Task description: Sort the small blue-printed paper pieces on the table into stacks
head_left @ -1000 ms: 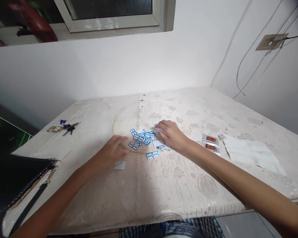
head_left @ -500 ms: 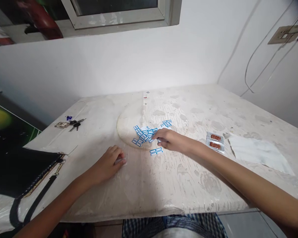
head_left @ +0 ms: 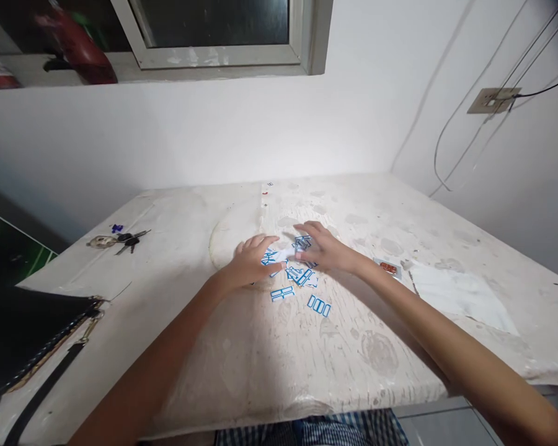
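The counter [head_left: 242,365] carries all these things. A black bag [head_left: 37,334] lies well to the left of the left grip, and a white sheet [head_left: 460,297] lies to the right of the right grip. The left hand [head_left: 247,263] has its thumb and fingers apart, beside the heap. The right hand [head_left: 329,249] curves around some papers [head_left: 302,242]; I cannot tell if it clamps them. The heap of blue-marked slips [head_left: 301,275] is between and just below both grips. In my judgement, most are together but not yet ordered; a left slip [head_left: 283,293] and a right slip [head_left: 318,305] lie outside, nearer the person than the grips.
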Action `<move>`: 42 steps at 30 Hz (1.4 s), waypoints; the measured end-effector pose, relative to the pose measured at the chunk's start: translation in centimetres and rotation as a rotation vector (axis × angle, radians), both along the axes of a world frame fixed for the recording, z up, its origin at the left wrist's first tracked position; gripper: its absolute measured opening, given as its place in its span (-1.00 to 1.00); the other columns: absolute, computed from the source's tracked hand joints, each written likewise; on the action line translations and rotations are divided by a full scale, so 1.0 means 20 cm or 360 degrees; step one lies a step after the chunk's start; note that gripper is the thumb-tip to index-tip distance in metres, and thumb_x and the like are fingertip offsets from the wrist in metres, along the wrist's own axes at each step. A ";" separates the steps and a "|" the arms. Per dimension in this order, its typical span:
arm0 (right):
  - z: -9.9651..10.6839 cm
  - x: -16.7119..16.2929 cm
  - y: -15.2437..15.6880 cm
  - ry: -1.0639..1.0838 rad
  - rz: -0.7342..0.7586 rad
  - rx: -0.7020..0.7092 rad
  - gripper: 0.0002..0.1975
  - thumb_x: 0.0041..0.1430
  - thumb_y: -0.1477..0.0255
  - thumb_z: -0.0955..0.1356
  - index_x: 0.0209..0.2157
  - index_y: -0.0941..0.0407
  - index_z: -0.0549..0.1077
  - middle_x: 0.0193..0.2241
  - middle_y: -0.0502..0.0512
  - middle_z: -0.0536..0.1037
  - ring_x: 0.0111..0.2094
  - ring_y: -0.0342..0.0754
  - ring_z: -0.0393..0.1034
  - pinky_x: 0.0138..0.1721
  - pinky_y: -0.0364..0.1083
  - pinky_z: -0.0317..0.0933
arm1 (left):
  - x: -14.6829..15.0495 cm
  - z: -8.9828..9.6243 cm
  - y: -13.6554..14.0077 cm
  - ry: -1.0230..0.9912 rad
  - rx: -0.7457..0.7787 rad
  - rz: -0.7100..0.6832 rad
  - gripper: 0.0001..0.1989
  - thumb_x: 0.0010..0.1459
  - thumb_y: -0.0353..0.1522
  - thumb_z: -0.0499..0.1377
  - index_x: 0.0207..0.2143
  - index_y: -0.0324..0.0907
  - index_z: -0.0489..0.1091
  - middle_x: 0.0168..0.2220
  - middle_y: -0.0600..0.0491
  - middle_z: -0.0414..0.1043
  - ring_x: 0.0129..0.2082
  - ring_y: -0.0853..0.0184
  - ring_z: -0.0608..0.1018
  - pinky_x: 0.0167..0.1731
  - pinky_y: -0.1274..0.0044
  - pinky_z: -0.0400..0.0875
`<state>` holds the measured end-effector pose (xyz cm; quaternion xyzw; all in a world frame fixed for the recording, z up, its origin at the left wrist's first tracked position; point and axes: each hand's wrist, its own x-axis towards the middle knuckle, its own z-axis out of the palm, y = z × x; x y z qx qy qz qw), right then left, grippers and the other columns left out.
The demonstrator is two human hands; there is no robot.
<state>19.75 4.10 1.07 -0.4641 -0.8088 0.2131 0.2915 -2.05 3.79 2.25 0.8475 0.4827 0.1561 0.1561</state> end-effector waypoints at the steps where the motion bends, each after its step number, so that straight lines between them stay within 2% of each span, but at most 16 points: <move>1: 0.01 0.02 0.00 -0.0212 0.0055 -0.0107 -0.19 -0.12 0.13 0.39 0.15 0.02 0.06 0.14 0.30 0.05 0.16 0.27 -0.09 0.05 0.30 -0.09 | -0.01 -0.02 -0.01 0.0069 -0.0073 -0.0054 -0.30 -0.08 -0.03 0.11 0.11 0.01 0.04 0.15 -0.03 0.04 0.16 0.06 0.08 0.09 0.13 -0.12; 3: 0.01 0.04 -0.02 -0.0523 0.0170 -0.0311 -0.02 -0.31 0.05 0.44 0.17 -0.05 0.02 0.19 0.27 -0.05 0.20 0.38 -0.30 0.04 0.41 -0.32 | -0.02 -0.07 -0.04 0.0170 -0.0088 -0.0125 -0.14 -0.21 0.04 0.18 0.14 0.00 0.00 0.18 -0.09 -0.04 0.18 -0.02 0.00 0.08 0.07 -0.21; 5: 0.01 0.03 -0.03 -0.0602 0.0330 -0.0361 -0.07 -0.31 0.06 0.44 0.15 -0.09 0.08 0.21 0.19 -0.05 0.21 0.35 -0.37 0.06 0.39 -0.39 | -0.02 -0.10 -0.06 0.0180 -0.0027 -0.0167 -0.16 -0.24 0.04 0.20 0.10 -0.02 0.07 0.15 -0.09 0.01 0.16 -0.01 0.05 0.08 0.09 -0.17; 7: 0.01 0.01 -0.03 -0.0507 0.0484 -0.0266 -0.22 -0.23 0.13 0.44 0.09 -0.08 0.19 0.18 0.14 0.06 0.21 0.25 -0.26 0.10 0.28 -0.29 | -0.02 -0.10 -0.07 0.0107 -0.0005 -0.0214 -0.27 -0.22 0.00 0.21 0.02 -0.04 0.18 0.07 -0.05 0.13 0.09 0.06 0.16 0.06 0.18 -0.01; 9: 0.01 -0.01 -0.03 -0.0357 0.0600 -0.0158 -0.37 -0.18 0.23 0.45 0.00 -0.02 0.30 0.07 0.12 0.24 0.14 0.15 -0.02 0.09 0.16 -0.13 | 0.00 -0.09 -0.07 -0.0007 -0.0040 -0.0272 -0.39 -0.18 -0.06 0.22 -0.04 -0.05 0.24 -0.02 0.00 0.22 0.01 0.13 0.25 0.00 0.28 0.13; 12: 0.02 -0.04 -0.04 -0.0119 0.0660 -0.0110 -0.56 -0.11 0.38 0.42 -0.11 0.08 0.37 -0.14 0.11 0.39 -0.07 0.01 0.22 -0.06 0.02 0.10 | 0.01 -0.08 -0.08 -0.0196 -0.0116 -0.0344 -0.52 -0.11 -0.17 0.21 -0.09 -0.06 0.26 -0.10 0.05 0.26 -0.06 0.22 0.31 -0.06 0.39 0.23; 16: -0.03 -0.07 -0.03 0.0176 0.0487 -0.0156 -0.70 -0.07 0.57 0.33 -0.21 0.14 0.39 -0.25 0.10 0.40 -0.22 -0.08 0.29 -0.22 -0.07 0.19 | 0.01 -0.08 -0.08 -0.0376 -0.0127 -0.0309 -0.66 -0.04 -0.30 0.14 -0.14 -0.07 0.29 -0.19 0.09 0.31 -0.22 0.34 0.39 -0.21 0.49 0.33; 20: -0.11 -0.11 -0.01 0.0612 0.0153 -0.0307 -0.71 -0.10 0.54 0.31 -0.24 0.14 0.39 -0.31 0.06 0.39 -0.32 -0.11 0.32 -0.34 -0.10 0.23 | 0.03 -0.10 -0.03 -0.0529 -0.0021 -0.0093 -0.67 0.03 -0.36 0.03 -0.10 -0.09 0.27 -0.23 0.08 0.32 -0.36 0.40 0.41 -0.37 0.54 0.37; 25: -0.11 -0.12 0.02 0.1159 -0.0226 -0.0616 -0.67 0.02 0.35 0.27 -0.13 0.13 0.29 -0.29 0.13 0.43 -0.39 -0.07 0.38 -0.49 -0.10 0.25 | 0.05 -0.08 0.03 -0.0881 0.0113 0.0236 -0.63 0.09 -0.37 -0.07 -0.01 -0.13 0.15 0.00 -0.02 0.22 -0.19 0.35 0.43 -0.30 0.52 0.40; 28: -0.03 -0.06 0.01 0.0882 -0.0034 -0.0499 -0.61 0.13 0.21 0.20 -0.05 0.10 0.28 -0.15 0.21 0.42 -0.19 0.02 0.36 -0.34 -0.04 0.27 | 0.00 -0.03 0.01 -0.0721 0.0108 0.0124 -0.54 0.10 -0.25 -0.01 0.08 -0.07 0.07 0.13 0.01 0.09 0.05 0.24 0.28 -0.05 0.41 0.28; 30: 0.02 -0.02 -0.01 0.0365 0.0264 -0.0329 -0.53 0.04 0.16 0.29 -0.02 0.06 0.31 -0.04 0.17 0.36 -0.05 0.07 0.27 -0.13 0.02 0.21 | -0.06 0.00 -0.02 -0.0278 -0.0039 -0.0121 -0.42 -0.01 -0.12 0.10 0.08 -0.02 0.11 0.11 0.03 0.12 0.11 0.13 0.17 0.05 0.31 0.14; 33: 0.04 -0.01 -0.06 -0.0308 0.0502 -0.0193 -0.25 -0.21 0.16 0.44 0.08 -0.06 0.22 0.08 0.13 0.22 0.11 0.18 0.03 0.02 0.16 0.01 | -0.11 0.02 -0.08 0.0097 -0.0153 -0.0280 -0.23 -0.19 -0.06 0.22 0.10 -0.03 0.09 0.08 -0.03 0.14 0.07 0.05 0.20 0.01 0.27 0.14; 34: 0.04 -0.02 -0.08 -0.0436 0.0518 -0.0162 -0.23 -0.24 0.18 0.46 0.08 -0.09 0.21 0.09 0.13 0.21 0.12 0.21 -0.01 0.02 0.19 -0.02 | -0.11 0.02 -0.09 0.0150 -0.0144 -0.0296 -0.27 -0.17 -0.08 0.22 0.08 -0.03 0.12 0.03 -0.03 0.19 0.03 0.07 0.24 -0.03 0.29 0.17; 36: 0.03 -0.05 -0.10 -0.0559 0.0551 -0.0070 -0.36 -0.16 0.29 0.45 0.03 -0.09 0.28 0.05 0.11 0.26 0.09 0.17 0.05 0.00 0.18 -0.01 | -0.09 0.03 -0.12 0.0204 -0.0126 -0.0315 -0.46 -0.07 -0.17 0.16 0.01 -0.05 0.20 -0.10 0.00 0.27 -0.06 0.14 0.31 -0.13 0.35 0.23; 39: 0.03 -0.08 -0.13 -0.0534 0.0628 0.0098 -0.59 -0.01 0.48 0.37 -0.07 -0.03 0.37 -0.09 0.09 0.38 -0.07 0.04 0.22 -0.07 0.07 0.10 | -0.04 0.03 -0.16 0.0227 -0.0081 -0.0320 -0.67 -0.01 -0.32 0.08 -0.13 -0.09 0.28 -0.22 0.01 0.31 -0.17 0.21 0.36 -0.25 0.44 0.27; 42: 0.05 -0.10 -0.15 -0.0489 0.0662 0.0216 -0.65 0.01 0.55 0.31 -0.12 0.03 0.40 -0.17 0.10 0.42 -0.13 0.01 0.25 -0.13 0.02 0.14 | -0.02 0.04 -0.18 0.0211 -0.0032 -0.0267 -0.76 -0.01 -0.36 0.04 -0.23 -0.12 0.31 -0.28 0.03 0.33 -0.28 0.25 0.40 -0.37 0.48 0.27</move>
